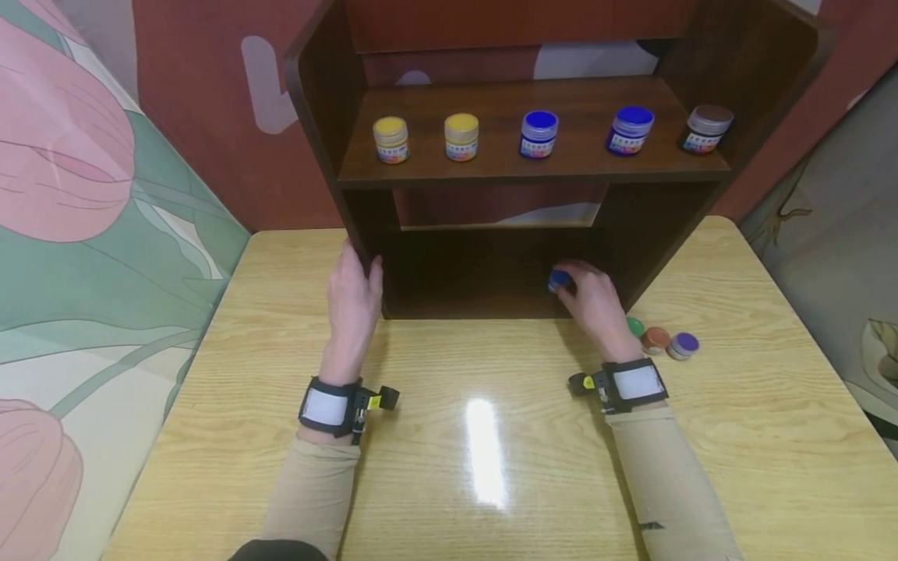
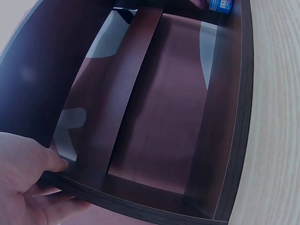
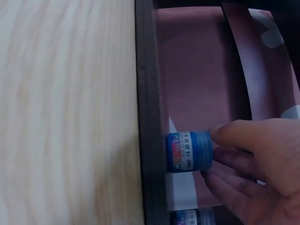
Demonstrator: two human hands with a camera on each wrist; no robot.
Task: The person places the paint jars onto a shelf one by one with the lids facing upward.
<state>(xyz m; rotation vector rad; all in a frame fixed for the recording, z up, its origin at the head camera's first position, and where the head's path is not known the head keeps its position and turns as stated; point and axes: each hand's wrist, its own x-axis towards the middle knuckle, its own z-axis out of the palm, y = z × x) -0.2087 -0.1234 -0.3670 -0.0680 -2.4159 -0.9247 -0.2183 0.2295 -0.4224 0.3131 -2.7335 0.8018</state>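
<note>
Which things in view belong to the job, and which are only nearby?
Seemingly the job:
blue jar, pinched by right hand
shelf unit, gripped by left hand
five jars on upper shelf
three jars on table

Only nearby:
patterned wall
wrist straps

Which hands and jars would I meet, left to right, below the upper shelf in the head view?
Left hand → blue jar pinched by the right hand → right hand → green-lidded jar, partly hidden → reddish-brown jar → purple-lidded jar.
</note>
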